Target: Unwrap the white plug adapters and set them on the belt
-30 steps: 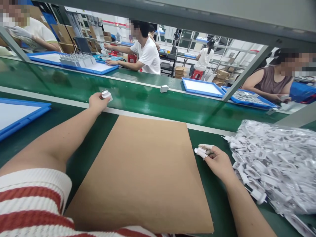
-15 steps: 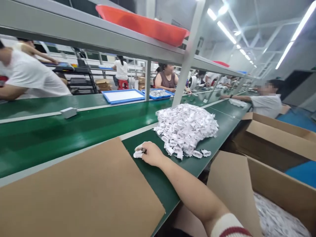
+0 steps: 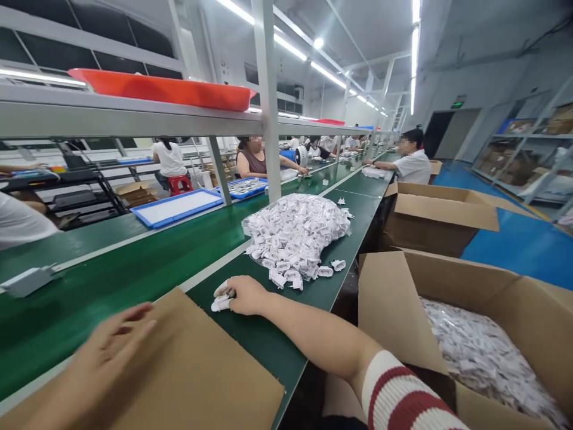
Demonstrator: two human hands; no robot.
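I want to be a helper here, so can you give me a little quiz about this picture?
1. Which of the camera wearer's hands is nearer the heap of white plastic plug parts?
2. True or false: the nearest red tray is down on the floor.
3. Fill the gap: the nearest open cardboard box holds parts coloured ____.

Key: 1. Right hand. 2. False; the nearest red tray is up on the shelf. 3. White.

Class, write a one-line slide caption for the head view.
Left hand by a cardboard sheet, right hand near a heap of white parts.
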